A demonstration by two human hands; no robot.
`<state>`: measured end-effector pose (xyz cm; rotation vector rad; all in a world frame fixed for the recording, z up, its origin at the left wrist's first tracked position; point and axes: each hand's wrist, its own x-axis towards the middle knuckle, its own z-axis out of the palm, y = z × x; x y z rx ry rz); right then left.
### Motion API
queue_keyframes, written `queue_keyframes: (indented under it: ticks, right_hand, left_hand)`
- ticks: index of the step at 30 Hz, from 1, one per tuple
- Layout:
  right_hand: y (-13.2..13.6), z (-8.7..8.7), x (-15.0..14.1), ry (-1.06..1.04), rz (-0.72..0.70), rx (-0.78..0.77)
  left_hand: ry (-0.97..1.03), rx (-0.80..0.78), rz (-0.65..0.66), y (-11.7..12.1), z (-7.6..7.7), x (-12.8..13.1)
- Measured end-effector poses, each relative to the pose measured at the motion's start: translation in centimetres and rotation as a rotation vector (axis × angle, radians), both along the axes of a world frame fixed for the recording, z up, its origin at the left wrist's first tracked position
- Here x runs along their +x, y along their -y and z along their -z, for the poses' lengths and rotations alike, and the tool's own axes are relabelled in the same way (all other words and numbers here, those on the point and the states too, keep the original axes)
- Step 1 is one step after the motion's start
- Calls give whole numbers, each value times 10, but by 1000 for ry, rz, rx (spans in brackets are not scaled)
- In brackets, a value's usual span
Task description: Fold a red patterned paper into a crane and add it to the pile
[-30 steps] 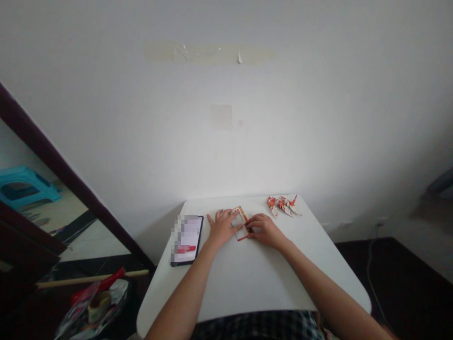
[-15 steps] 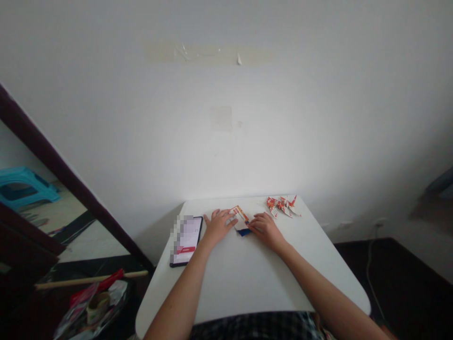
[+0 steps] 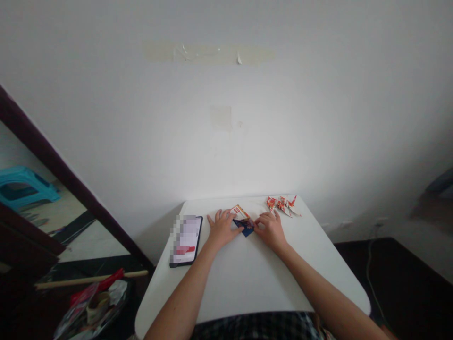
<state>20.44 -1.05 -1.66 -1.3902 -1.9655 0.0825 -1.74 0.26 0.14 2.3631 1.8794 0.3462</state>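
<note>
A partly folded piece of printed paper lies on the white table. Its far part is white with red and yellow print, and its near part shows dark blue. On the left edge of the paper rests my left hand, fingers spread and the thumb on the blue part. My right hand pinches the paper's right corner between thumb and fingers. Behind my right hand sit folded paper pieces in red, orange and white with pointed tips.
A phone with a lit, partly blurred screen lies at the table's left. Straight behind the table rises a white wall. On the floor at lower left are a wooden stick and a bag of rubbish. A blue stool shows at far left.
More of the paper's dark blue side now shows at the near edge. My right hand has shifted slightly right, and my left thumb has come down onto the blue part.
</note>
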Motion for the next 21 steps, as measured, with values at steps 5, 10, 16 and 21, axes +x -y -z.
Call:
queue_keyframes:
  ticks: [5,10,16,21]
  right_hand:
    - [-3,5,0,-68,79,-14]
    - [-2,4,3,-68,182,-15]
    - [3,7,3,-56,346,38]
    - [-2,11,1,-32,246,198]
  left_hand:
    - [43,-3,-42,0,2,3]
    - [74,6,-83,1,0,4]
    - [73,-26,-43,2,-6,4]
    - [54,-80,41,6,-5,6]
